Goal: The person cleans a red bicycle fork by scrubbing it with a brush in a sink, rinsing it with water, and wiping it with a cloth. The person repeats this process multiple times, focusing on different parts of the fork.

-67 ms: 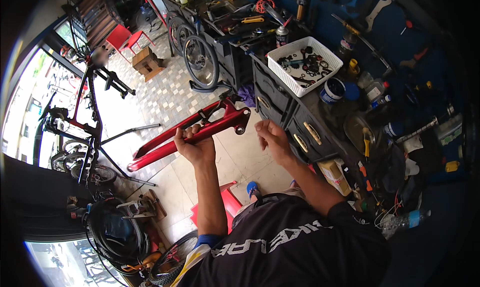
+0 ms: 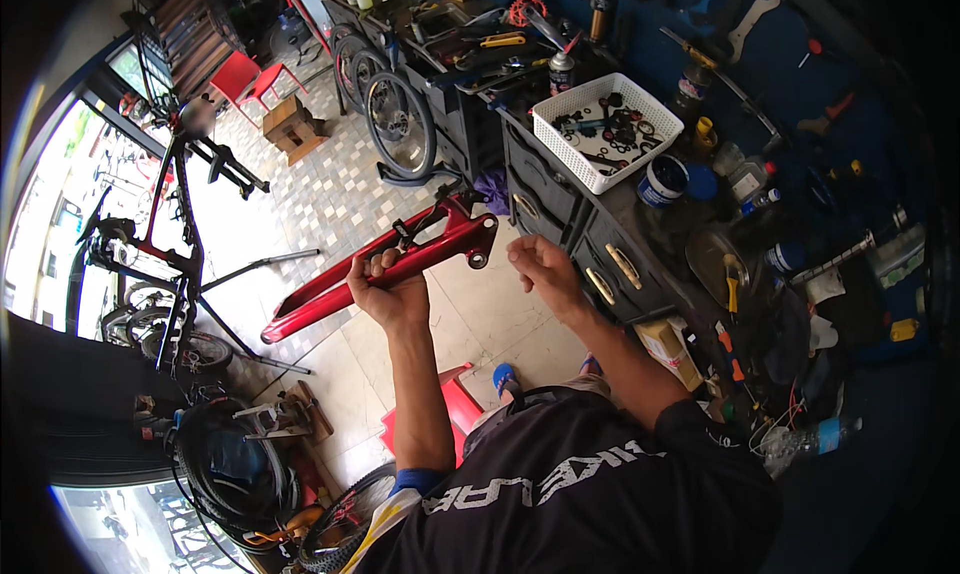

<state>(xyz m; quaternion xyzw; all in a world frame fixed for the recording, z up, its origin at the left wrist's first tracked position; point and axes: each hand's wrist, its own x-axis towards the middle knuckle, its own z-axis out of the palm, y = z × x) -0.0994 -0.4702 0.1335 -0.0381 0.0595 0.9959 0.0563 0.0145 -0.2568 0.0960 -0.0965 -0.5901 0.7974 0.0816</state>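
A glossy red bicycle swingarm (image 2: 335,296) is held in the air by my left hand (image 2: 390,289), whose fingers wrap round its near arm. Its forked end points to the left and down. On the right, its wider end has round pivot holes and comes close to my right hand (image 2: 545,272). That hand stays apart from the swingarm, its fingers curled in with thumb and forefinger together. Whether something small sits between those fingertips, I cannot make out.
At the right, a dark cabinet (image 2: 570,219) carries a white plastic basket (image 2: 566,154) of small parts, an aerosol can (image 2: 562,74) and tools. A bicycle frame (image 2: 180,229) hangs on a stand at left. Below me is a red stool (image 2: 460,409); tyres (image 2: 235,464) lie lower left.
The swingarm's forked end has shifted very slightly to the right in the view. Both hands keep nearly the same pose.
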